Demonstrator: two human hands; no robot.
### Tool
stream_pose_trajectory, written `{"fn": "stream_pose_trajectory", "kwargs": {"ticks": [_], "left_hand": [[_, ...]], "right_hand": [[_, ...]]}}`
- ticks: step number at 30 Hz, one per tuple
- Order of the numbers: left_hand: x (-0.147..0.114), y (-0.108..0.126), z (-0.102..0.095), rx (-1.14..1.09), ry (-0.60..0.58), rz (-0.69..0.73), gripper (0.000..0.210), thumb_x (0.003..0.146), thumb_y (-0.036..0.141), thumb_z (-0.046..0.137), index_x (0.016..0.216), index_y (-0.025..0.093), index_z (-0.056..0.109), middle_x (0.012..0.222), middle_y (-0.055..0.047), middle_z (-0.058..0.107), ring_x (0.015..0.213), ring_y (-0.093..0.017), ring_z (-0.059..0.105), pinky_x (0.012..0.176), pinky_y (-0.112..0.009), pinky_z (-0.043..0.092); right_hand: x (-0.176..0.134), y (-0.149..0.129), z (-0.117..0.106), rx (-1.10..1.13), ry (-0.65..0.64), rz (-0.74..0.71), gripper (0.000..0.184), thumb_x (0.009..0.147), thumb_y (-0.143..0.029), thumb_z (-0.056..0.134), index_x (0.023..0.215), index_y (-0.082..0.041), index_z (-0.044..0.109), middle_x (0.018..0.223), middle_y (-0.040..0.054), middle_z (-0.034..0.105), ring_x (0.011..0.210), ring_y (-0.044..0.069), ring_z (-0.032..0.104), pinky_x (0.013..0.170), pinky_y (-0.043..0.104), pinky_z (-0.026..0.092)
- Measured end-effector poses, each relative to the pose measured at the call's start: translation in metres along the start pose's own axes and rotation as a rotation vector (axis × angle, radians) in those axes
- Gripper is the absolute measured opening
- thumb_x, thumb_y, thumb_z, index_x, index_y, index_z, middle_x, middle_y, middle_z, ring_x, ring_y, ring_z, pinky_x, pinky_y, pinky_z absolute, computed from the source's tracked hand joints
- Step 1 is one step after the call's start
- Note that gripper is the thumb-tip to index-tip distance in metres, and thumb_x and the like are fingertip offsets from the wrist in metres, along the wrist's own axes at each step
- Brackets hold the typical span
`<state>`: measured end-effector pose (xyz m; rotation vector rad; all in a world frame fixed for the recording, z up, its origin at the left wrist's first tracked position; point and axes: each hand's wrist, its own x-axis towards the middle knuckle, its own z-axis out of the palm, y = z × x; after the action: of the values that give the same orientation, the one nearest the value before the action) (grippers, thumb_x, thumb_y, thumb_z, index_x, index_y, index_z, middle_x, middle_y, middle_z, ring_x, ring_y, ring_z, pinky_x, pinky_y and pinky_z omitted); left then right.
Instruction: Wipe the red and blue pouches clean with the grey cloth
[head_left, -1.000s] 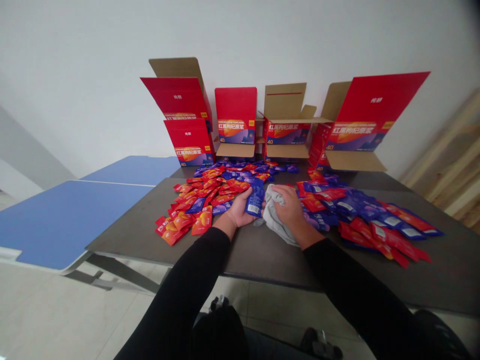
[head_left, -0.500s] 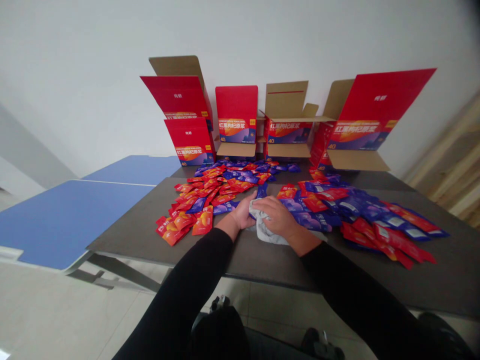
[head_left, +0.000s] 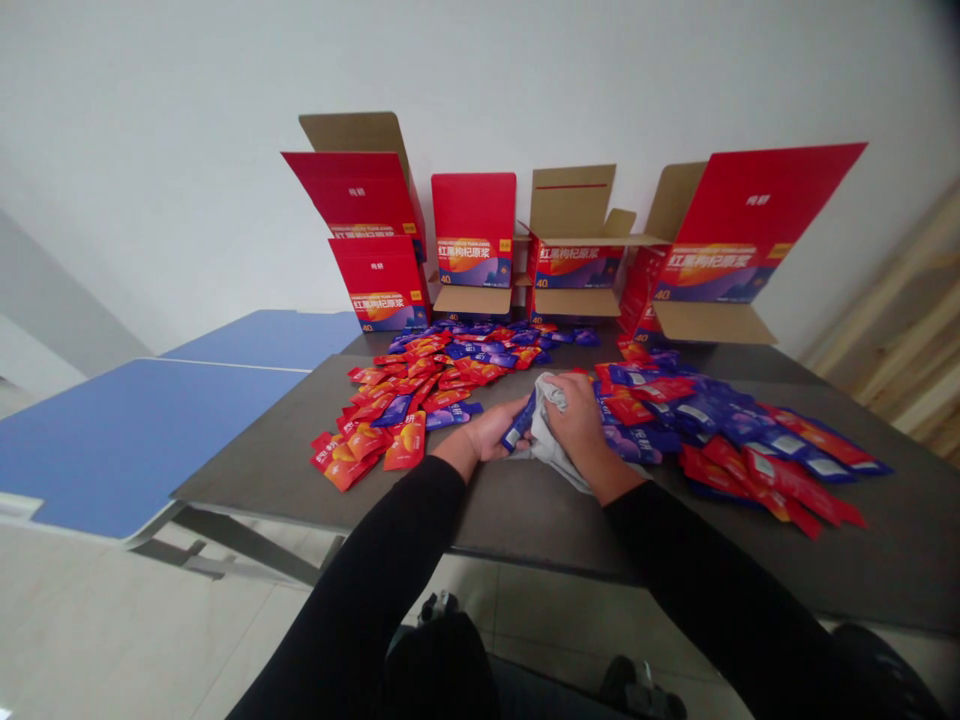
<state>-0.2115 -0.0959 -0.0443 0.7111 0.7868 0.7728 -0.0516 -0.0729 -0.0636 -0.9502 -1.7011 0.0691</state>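
Observation:
My left hand [head_left: 495, 430] is closed around the lower end of a blue sachet [head_left: 517, 428], held tilted just above the table. In my right hand [head_left: 579, 415] a crumpled light grey cloth [head_left: 550, 425] is gripped, pressed against the sachet's upper part and covering it. A loose end of the cloth hangs down onto the table. Left of my hands lies a pile of red sachets [head_left: 405, 440] with some blue ones mixed in. More blue sachets [head_left: 641, 440] lie right beside my right hand.
Along the wall stand several red printed cartons [head_left: 472, 255] with flaps raised. Spread across the right of the dark table [head_left: 525, 520] is another heap of red and blue sachets [head_left: 780, 470]. A blue table-tennis table [head_left: 165, 430] adjoins on the left.
My right hand and the cloth have moved up and to the right along the sachet. The sachet has tilted, and its lower end now shows in my left hand.

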Motion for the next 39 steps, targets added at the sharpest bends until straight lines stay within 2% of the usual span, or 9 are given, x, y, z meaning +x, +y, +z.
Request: {"fn": "stream_pose_trajectory", "kwargs": {"ticks": [6,9,13,17,23,26,29,33,39], "left_hand": [[-0.011,0.01,-0.005,-0.164,-0.118,-0.109,0.026,0.096,0.038,0.052,0.087,0.015,0.059,0.065,-0.002,0.052,0.05,-0.012,0.049,0.039,-0.018,0.031],[-0.012,0.014,-0.009,-0.279,-0.127,-0.035,0.021,0.092,0.032,0.053,0.089,0.013,0.061,0.073,-0.006,0.057,0.053,-0.012,0.051,0.041,-0.02,0.036],[-0.005,0.017,-0.011,-0.344,0.043,0.187,0.006,0.085,0.015,0.062,0.091,0.015,0.064,0.071,-0.003,0.061,0.057,-0.011,0.057,0.049,-0.02,0.042],[0.003,0.019,-0.012,-0.385,0.273,0.326,0.012,0.082,0.006,0.068,0.091,0.015,0.066,0.074,0.0,0.068,0.059,-0.01,0.062,0.057,-0.02,0.049],[0.001,0.02,-0.008,-0.37,0.22,0.367,0.029,0.081,-0.001,0.063,0.104,0.016,0.067,0.083,-0.003,0.074,0.068,-0.014,0.07,0.073,-0.026,0.056],[-0.002,0.02,-0.003,-0.377,0.161,0.275,0.024,0.087,0.007,0.061,0.109,0.013,0.068,0.084,-0.007,0.075,0.071,-0.018,0.072,0.077,-0.03,0.057],[-0.004,0.02,-0.001,-0.393,0.068,0.168,0.026,0.096,0.028,0.057,0.111,0.01,0.07,0.083,-0.01,0.074,0.073,-0.021,0.072,0.076,-0.032,0.058],[-0.004,0.017,0.0,-0.354,-0.033,0.145,0.038,0.101,0.041,0.051,0.113,0.011,0.071,0.082,-0.009,0.073,0.074,-0.021,0.071,0.075,-0.033,0.057],[-0.002,0.009,-0.003,-0.263,-0.04,0.077,0.035,0.097,0.043,0.06,0.108,0.012,0.071,0.081,-0.007,0.072,0.071,-0.019,0.071,0.075,-0.03,0.056]], "right_hand": [[0.004,0.005,-0.004,-0.035,0.076,0.119,0.026,0.083,-0.016,0.055,0.105,-0.019,0.069,0.105,0.0109,0.061,0.103,0.027,0.06,0.101,0.048,0.05],[0.005,0.009,-0.005,-0.033,0.118,0.179,0.023,0.083,-0.017,0.055,0.101,-0.019,0.069,0.101,0.0102,0.061,0.1,0.027,0.06,0.099,0.047,0.051],[0.005,0.009,-0.005,0.0,0.132,0.195,0.022,0.082,-0.017,0.056,0.099,-0.02,0.068,0.101,0.0091,0.061,0.099,0.026,0.061,0.098,0.046,0.052],[0.003,0.003,-0.006,0.039,0.115,0.144,0.022,0.082,-0.018,0.057,0.101,-0.021,0.069,0.103,0.0084,0.062,0.099,0.025,0.061,0.097,0.046,0.053],[-0.006,-0.005,-0.006,0.154,-0.089,-0.113,0.035,0.078,-0.013,0.057,0.108,-0.025,0.071,0.106,0.0062,0.064,0.103,0.025,0.063,0.096,0.043,0.056],[-0.008,-0.007,-0.005,0.203,-0.27,-0.307,0.046,0.072,-0.007,0.054,0.109,-0.026,0.072,0.111,0.0052,0.069,0.107,0.025,0.064,0.101,0.045,0.054],[-0.008,-0.007,-0.003,0.238,-0.427,-0.436,0.051,0.066,-0.005,0.052,0.107,-0.026,0.073,0.112,0.0037,0.074,0.109,0.024,0.065,0.104,0.047,0.051],[-0.007,-0.007,-0.001,0.197,-0.504,-0.401,0.049,0.067,-0.007,0.051,0.105,-0.025,0.075,0.115,0.0042,0.075,0.112,0.025,0.067,0.104,0.047,0.052],[-0.005,-0.006,-0.004,0.111,-0.446,-0.283,0.052,0.066,-0.007,0.051,0.108,-0.028,0.073,0.115,0.0025,0.075,0.111,0.028,0.065,0.108,0.051,0.048]]}}
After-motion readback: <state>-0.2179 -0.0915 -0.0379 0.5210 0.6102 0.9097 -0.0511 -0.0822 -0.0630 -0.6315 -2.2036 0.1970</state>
